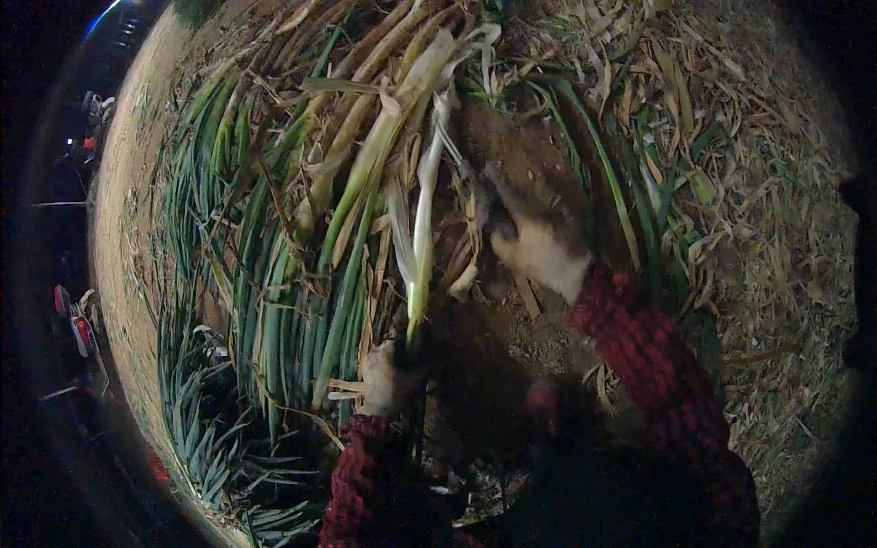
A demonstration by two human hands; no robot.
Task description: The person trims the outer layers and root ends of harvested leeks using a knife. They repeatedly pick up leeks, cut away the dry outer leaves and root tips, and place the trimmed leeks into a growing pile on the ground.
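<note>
My left hand [381, 380], in a glove with a pale back and dark fingers, grips a Welsh onion [426, 205] by its green part. The stalk points away from me, its white shank bare and a loose pale sheath hanging beside it. To the right, my right hand [538, 250] is raised over bare soil, gloved and blurred by motion. Its dark fingers reach toward the root end of the onion, and whether they hold anything is hard to see. Left of the held stalk lies a thick row of Welsh onions [274, 301], roots away from me.
Stripped leaves and dry husks [767, 205] cover the ground on the right. A few green leaves [603, 157] lie beyond my right hand. Bare soil [113, 226] runs along the left, with dim red-and-white equipment [81, 325] past it. The surroundings are dark.
</note>
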